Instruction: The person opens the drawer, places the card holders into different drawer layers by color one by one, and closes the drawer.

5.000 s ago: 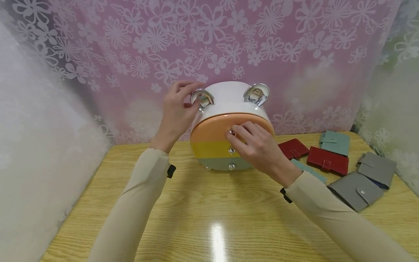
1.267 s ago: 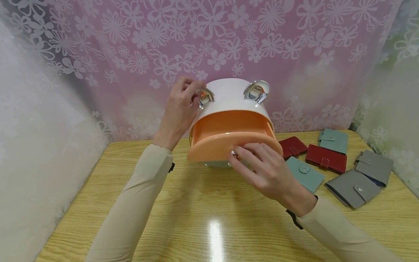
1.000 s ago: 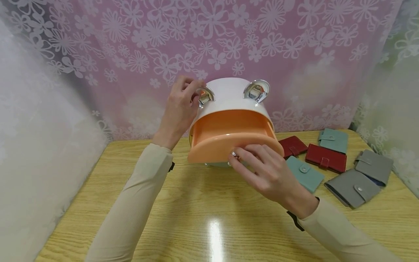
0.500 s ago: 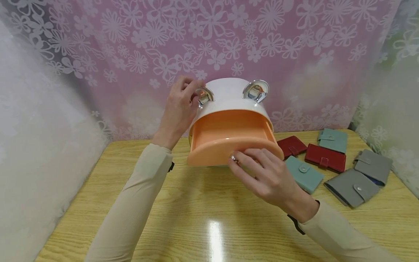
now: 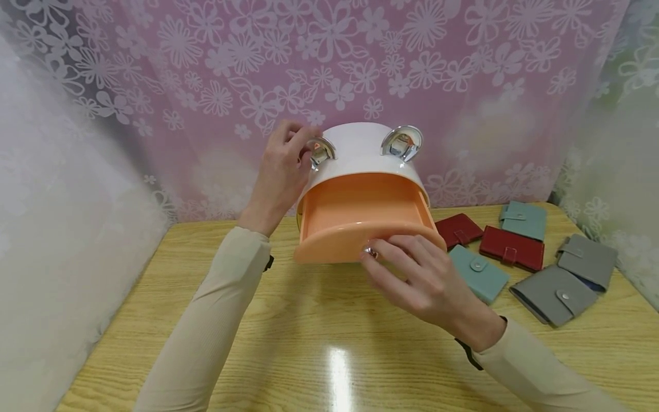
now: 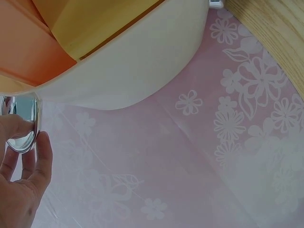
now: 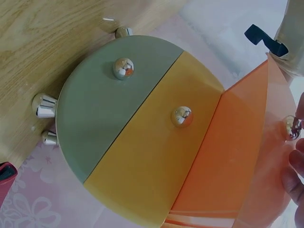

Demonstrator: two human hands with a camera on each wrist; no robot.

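Note:
A small round white storage box (image 5: 357,143) with chrome ears stands at the back of the table. Its top orange drawer (image 5: 329,247) is pulled out, and no contents show inside. My right hand (image 5: 422,280) pinches that drawer's silver knob (image 5: 369,252) between thumb and fingers. The left hand (image 5: 278,177) holds the left chrome ear (image 6: 29,107), thumb on its face and fingers behind it. In the right wrist view, the yellow drawer (image 7: 147,147) and green drawer (image 7: 95,95) below are closed, each with a round knob.
To the right lie two red wallets (image 5: 511,247), two light teal wallets (image 5: 479,273) and two grey wallets (image 5: 553,294). Behind the box hangs a pink flowered curtain (image 5: 216,86). The wooden table (image 5: 288,337) extends in front.
Five seconds ago the orange drawer was closed with my right hand at its knob. It has since slid out toward me, only slightly in the last second. The left hand stays at the ear.

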